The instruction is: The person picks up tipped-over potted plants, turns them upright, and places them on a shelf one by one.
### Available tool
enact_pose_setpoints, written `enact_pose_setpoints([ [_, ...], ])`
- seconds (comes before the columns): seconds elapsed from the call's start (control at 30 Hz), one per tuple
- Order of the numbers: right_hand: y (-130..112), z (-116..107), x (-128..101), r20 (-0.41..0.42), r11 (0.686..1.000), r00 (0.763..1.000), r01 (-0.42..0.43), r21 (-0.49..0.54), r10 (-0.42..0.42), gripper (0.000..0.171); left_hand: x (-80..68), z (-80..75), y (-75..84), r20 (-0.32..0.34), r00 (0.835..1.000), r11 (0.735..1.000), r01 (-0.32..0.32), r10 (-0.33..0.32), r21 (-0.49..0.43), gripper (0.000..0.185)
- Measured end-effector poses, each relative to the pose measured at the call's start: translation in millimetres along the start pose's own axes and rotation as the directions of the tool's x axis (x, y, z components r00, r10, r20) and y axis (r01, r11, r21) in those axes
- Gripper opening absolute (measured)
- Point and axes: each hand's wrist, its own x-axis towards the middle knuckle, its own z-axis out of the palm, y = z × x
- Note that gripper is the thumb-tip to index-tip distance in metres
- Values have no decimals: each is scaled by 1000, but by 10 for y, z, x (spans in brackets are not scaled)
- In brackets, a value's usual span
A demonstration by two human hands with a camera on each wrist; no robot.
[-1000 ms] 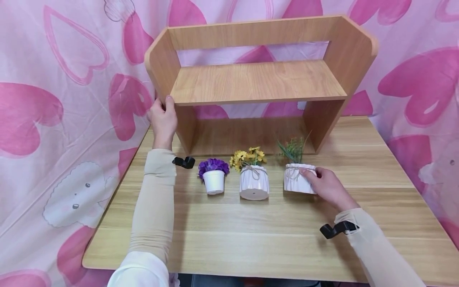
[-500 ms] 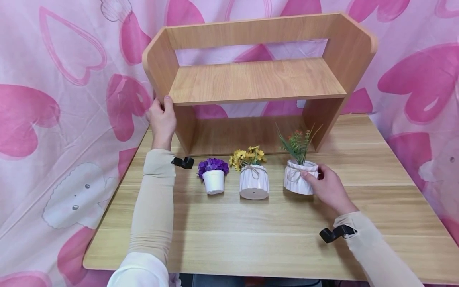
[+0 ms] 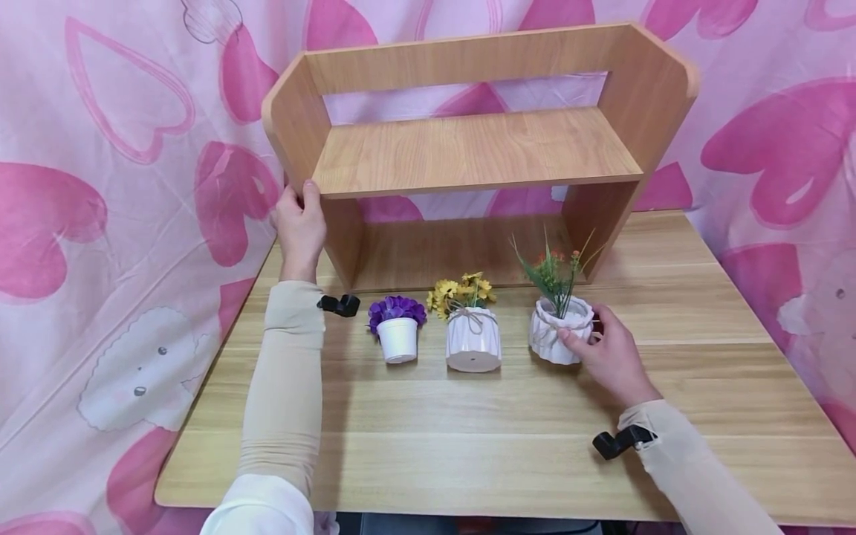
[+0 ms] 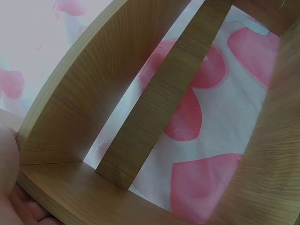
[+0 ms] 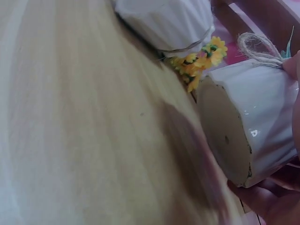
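My right hand (image 3: 605,349) grips a white ribbed pot (image 3: 556,332) with a twine bow and a green sprig with small red buds; the pot stands nearly upright, slightly raised off the wooden table (image 3: 468,438). The right wrist view shows that pot's flat underside (image 5: 225,136) off the tabletop, fingers beneath it. My left hand (image 3: 299,227) holds the left side panel of a wooden desk shelf (image 3: 468,148), thumb on its front edge. In the left wrist view the shelf's panels (image 4: 154,103) fill the frame. A white pot of yellow flowers (image 3: 472,331) and a small pot of purple flowers (image 3: 397,327) lie tipped toward me.
A pink heart-print cloth (image 3: 120,186) hangs behind and to both sides of the table. Black camera clips sit at my left wrist (image 3: 339,305) and right wrist (image 3: 615,441). The shelf's lower opening (image 3: 461,245) stands just behind the row of pots.
My right hand has tipped the green-sprig pot from lying on its side to nearly upright, so the sprig now points up. The left hand stays on the shelf.
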Motion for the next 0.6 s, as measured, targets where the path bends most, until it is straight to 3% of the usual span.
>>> enact_pose_setpoints([
  [0.6, 214, 96, -71, -92, 989, 986, 144, 40, -140, 79, 10, 0, -8, 8, 1000, 1000, 5, -5, 21, 57],
])
